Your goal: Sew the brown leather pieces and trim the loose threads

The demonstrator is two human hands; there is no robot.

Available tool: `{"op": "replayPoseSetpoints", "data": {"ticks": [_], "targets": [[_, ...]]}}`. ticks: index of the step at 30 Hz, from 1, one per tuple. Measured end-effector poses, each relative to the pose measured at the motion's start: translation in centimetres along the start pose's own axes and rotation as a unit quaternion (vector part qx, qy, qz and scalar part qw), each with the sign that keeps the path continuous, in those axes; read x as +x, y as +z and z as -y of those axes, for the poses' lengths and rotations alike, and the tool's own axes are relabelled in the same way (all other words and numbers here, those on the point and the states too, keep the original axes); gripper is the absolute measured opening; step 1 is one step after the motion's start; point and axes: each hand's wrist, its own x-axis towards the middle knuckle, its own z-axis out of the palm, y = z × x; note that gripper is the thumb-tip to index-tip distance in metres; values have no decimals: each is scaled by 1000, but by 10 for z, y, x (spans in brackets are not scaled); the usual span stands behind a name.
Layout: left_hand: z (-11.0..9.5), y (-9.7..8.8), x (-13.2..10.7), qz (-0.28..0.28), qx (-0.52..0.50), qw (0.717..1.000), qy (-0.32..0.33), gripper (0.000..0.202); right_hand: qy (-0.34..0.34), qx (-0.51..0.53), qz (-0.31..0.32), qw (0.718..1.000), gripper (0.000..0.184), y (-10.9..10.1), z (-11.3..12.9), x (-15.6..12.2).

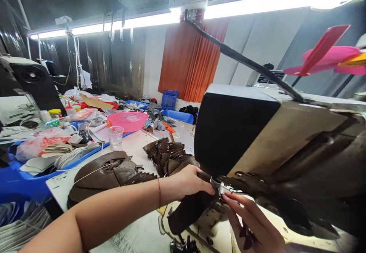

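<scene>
At the sewing machine (243,131), my left hand (190,182) is closed on a dark brown leather piece (188,213), thumb pressed toward the metal presser foot (221,189). The piece hangs down over the machine's cream-coloured bed. From the other side, my right hand (254,222) has its fingertips together right beside the foot. A small dark brown scrap (247,238) shows among its lower fingers; its exact shape is unclear. Behind my left hand stands a fanned row of brown leather pieces (170,156). More brown leather (100,176) is heaped on the table to the left.
A clear plastic cup (116,138) and a pink basin (127,121) stand farther back. Blue trays (20,173) with bags and stacked pieces lie at the left. The machine head overhangs the right side. Another machine (31,77) stands at far left.
</scene>
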Motion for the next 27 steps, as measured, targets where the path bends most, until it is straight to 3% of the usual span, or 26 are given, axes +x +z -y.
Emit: {"op": "replayPoseSetpoints", "data": {"ticks": [4,12,18,27], "targets": [[0,0,2,28,-28,999,34,26,11,1,1,1000,30,0,2,6],[-10,5,-7,28,-80,996,5,31,9,-48,5,999,24,0,-3,2],[-8,4,-2,35,-105,993,41,51,44,-38,8,998,25,2,-11,-5],[-6,1,0,44,-71,996,37,48,65,-1,18,998,23,3,-7,-2]]}}
